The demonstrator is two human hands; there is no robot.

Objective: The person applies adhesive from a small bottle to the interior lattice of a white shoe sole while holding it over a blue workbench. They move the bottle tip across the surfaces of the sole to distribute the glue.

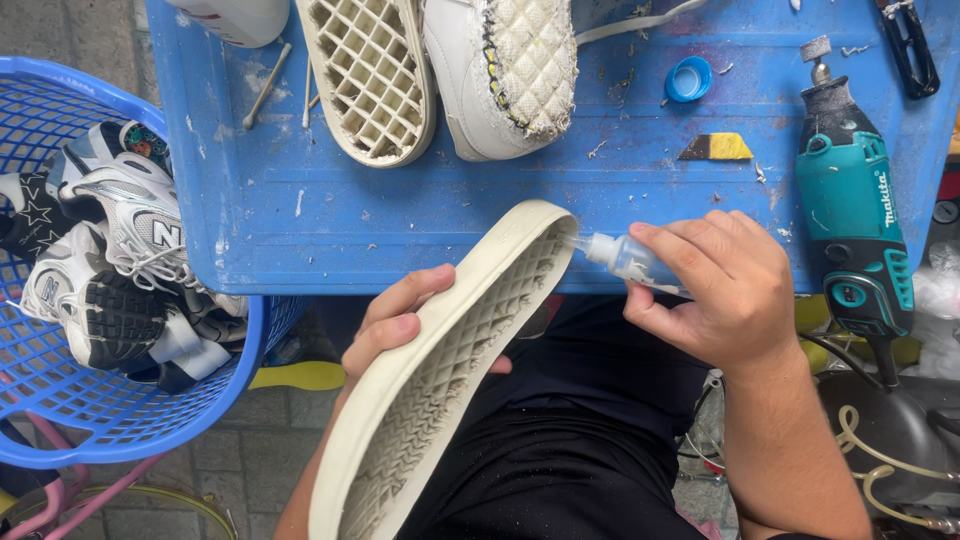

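Observation:
My left hand (395, 322) grips a detached cream shoe sole (440, 370), tilted with its gridded inner side facing up, over my lap. My right hand (725, 290) squeezes a small clear glue bottle (622, 257); its nozzle touches the toe end of the sole. On the blue table (400, 225) above lie a second gridded sole (370, 75) and a white shoe upper (505, 70) turned over, its stitched quilted underside showing.
A teal rotary tool (850, 210) lies at the table's right edge. A blue bottle cap (688, 78) and a yellow-black wedge (718, 147) sit on the table. A blue basket (60, 400) at left holds several sneakers (120, 260).

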